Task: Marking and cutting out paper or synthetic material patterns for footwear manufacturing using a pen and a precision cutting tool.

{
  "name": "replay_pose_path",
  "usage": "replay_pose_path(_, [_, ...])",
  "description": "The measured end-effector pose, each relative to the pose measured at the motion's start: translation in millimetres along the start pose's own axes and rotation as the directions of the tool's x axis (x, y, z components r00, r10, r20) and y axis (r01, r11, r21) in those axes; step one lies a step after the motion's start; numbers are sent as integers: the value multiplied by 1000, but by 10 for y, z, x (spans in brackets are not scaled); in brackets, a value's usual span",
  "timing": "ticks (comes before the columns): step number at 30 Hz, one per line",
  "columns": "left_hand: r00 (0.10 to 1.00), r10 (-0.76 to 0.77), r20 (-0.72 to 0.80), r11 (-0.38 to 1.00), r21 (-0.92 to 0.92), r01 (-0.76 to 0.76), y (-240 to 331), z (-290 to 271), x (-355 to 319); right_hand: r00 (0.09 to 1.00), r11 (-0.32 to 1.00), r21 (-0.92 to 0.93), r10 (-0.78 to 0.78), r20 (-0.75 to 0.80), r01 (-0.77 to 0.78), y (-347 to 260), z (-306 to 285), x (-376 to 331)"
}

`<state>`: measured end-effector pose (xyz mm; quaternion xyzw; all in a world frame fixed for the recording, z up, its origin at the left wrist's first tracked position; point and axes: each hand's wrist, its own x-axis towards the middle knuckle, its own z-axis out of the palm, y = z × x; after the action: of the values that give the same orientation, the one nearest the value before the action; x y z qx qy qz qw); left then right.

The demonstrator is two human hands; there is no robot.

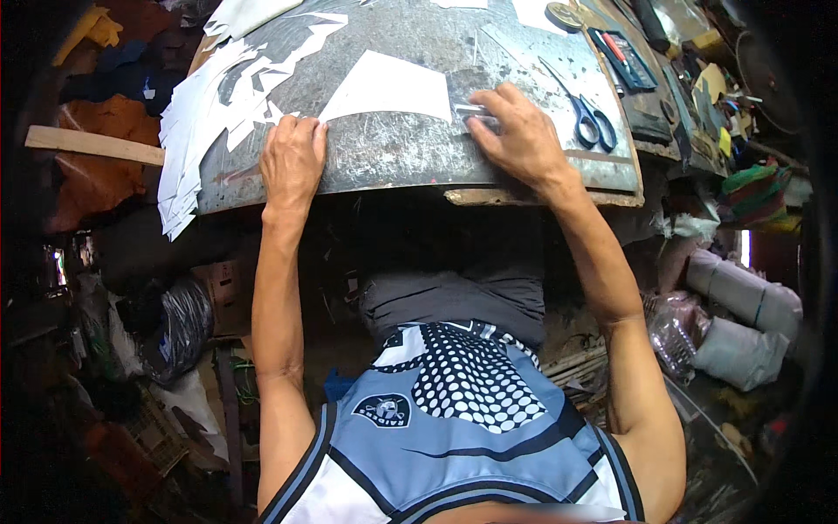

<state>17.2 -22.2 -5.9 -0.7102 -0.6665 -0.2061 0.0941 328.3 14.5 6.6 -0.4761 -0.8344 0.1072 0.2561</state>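
A cut piece of white paper (pixel 388 86) with a curved near edge lies on the worn grey tabletop (pixel 393 148). My left hand (pixel 293 163) rests at its narrow left tip, fingers bent and close together, the thumb beside that tip. Just off the paper's right edge is my right hand (pixel 521 138), thumb and forefinger apart. Between those fingertips and the paper lies a small shiny object (pixel 463 109), partly hidden, whose kind I cannot make out. Dark-blue-handled scissors (pixel 593 125) lie to the right of my right hand, blades pointing away.
White paper offcuts (pixel 205 122) pile up on the table's left side and hang over its edge. A tray of small tools (pixel 621 59) and a round disc (pixel 563 16) are at the far right. Left of the table, a wooden strip (pixel 94 144) crosses brown material (pixel 105 179).
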Motion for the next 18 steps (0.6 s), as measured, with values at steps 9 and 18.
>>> replay_pose_path(9, [987,36,-157,986,-156,-60,-185,36,-104,999,993,113,38,1,-38,-147,96,26])
replay_pose_path(18, [986,-137,-96,757,-652,41,-66,-203,-267,999,925,378,44,5,-43,-205,232,376])
